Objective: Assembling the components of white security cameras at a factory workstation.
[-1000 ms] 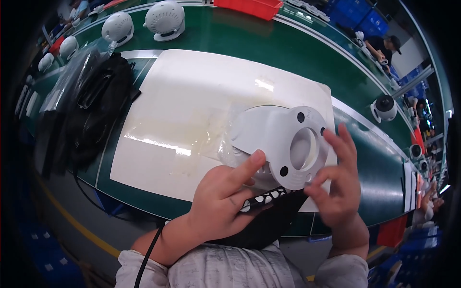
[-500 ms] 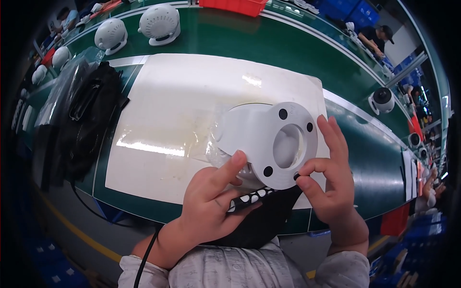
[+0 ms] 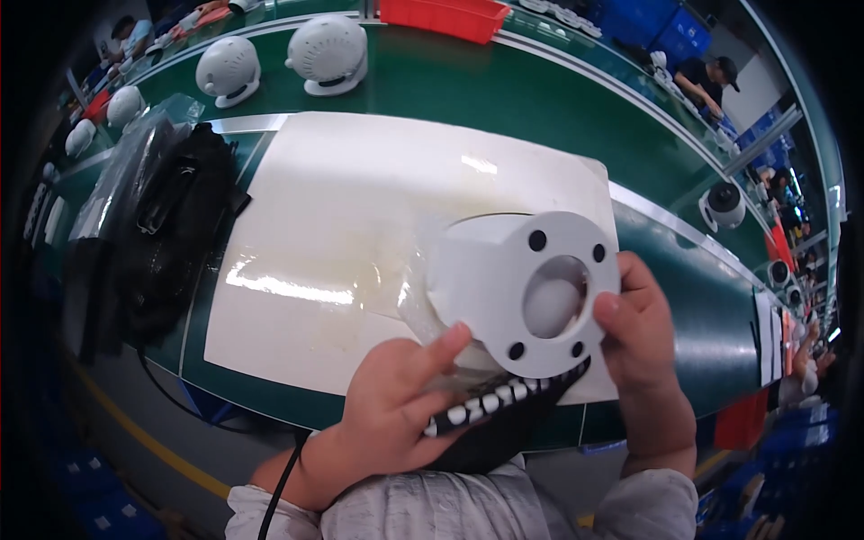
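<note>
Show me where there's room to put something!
The white board has room between the black bag and white device; the green table has some between the right hand and white strips. It's crowded around the left hand and dotted strip.

From the lower edge, 2 bare forearms are seen. The left forearm (image 3: 319,463) is slanted up and to the right, its wrist almost in line with the left hand (image 3: 396,391); there, 1 digit is held out with its tip angled up and rightward, while the others are curled lower in a grip. The right forearm (image 3: 661,436) is held nearly upright. The right hand (image 3: 641,328) is turned inward and closed in a pinch, the thumb (image 3: 617,311) pointed leftward and the fingers bent above and behind it.
</note>
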Demonstrator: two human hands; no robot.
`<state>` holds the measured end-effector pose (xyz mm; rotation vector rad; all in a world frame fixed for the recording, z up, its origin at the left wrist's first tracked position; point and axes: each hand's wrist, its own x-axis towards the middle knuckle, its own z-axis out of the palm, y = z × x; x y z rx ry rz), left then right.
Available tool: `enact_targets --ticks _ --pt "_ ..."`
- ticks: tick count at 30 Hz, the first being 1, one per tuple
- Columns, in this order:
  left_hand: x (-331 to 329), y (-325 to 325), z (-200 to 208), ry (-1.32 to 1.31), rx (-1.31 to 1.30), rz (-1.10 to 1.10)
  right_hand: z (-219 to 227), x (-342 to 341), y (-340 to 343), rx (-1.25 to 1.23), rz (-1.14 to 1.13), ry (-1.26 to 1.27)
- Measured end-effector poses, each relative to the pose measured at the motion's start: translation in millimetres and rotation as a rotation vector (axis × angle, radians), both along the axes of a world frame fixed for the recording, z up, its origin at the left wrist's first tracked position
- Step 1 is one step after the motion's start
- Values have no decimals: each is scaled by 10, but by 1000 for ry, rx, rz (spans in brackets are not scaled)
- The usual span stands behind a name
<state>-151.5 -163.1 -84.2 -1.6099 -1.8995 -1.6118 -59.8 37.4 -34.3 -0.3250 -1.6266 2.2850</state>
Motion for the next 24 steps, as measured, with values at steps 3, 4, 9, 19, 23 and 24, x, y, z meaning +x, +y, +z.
enact_targets --ticks 3,4,9,19,23,24 --pt "-53 -173 -46 36 -55 -51 119 -259 266 0 -91 39" --pt "-74 -218 -65 -1 -57 -53 120 -376 364 88 -144 70" --pt "-104 -366 -106 -74 -68 -83 -314 -1297 1133 1452 -746 -62" --pt "-358 -676 -129 -342 -190 -271 -805 -1598 2110 2085 -340 -752" --pt "-425 -749 -171 -401 -160 -271 -370 -2081 1514 2062 21 -946" --pt "-434 -762 -180 -433 -151 -237 -346 -2305 1235 1990 94 -720"
